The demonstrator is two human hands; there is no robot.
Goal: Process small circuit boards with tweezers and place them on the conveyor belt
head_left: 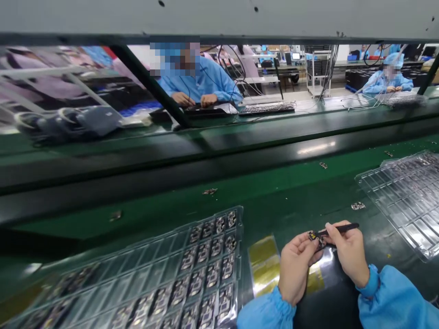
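Note:
Between the fingers of my left hand is a small circuit board, pinched and lifted over the green bench. My right hand grips black tweezers, their tip reaching the board. A bit of yellow shows on the board near that tip. Beneath my hands lies a clear sheet carrying yellow film pieces, partly covered by my left hand and wrist. Left of it, a clear plastic tray holds rows of similar boards, with several bare slots.
At the right lies another clear tray. Loose boards sit on the bench, one near that tray and one farther left. Beyond a raised ledge, a person in blue works opposite; another person sits at the far right.

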